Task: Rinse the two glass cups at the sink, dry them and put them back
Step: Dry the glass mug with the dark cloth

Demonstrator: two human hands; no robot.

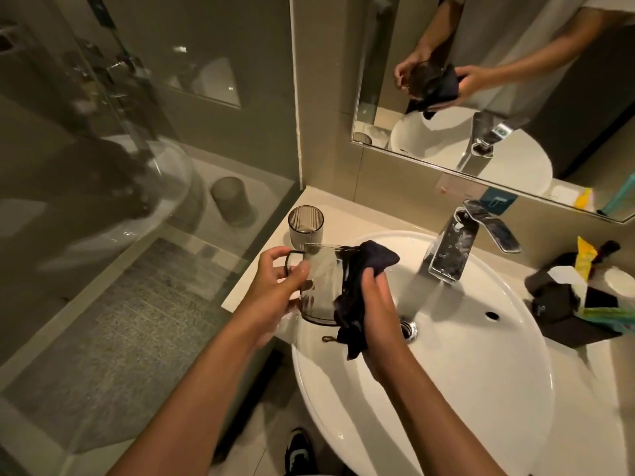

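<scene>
The left hand (275, 286) curls round a smooth, handled glass cup (321, 286) held over the sink's (481, 389) left rim, while the right hand (376, 297) pinches a dark, crumpled cloth (357, 293) against its wall. Drying well likely means turning the cup steadily, cloth pressed inside and out. A ribbed glass cup (305, 225) stands upright on the counter, behind the sink's left edge.

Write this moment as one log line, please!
step: drying | left hand: holds glass cup | right hand: rubs dark cloth | ribbed cup: on counter
</scene>
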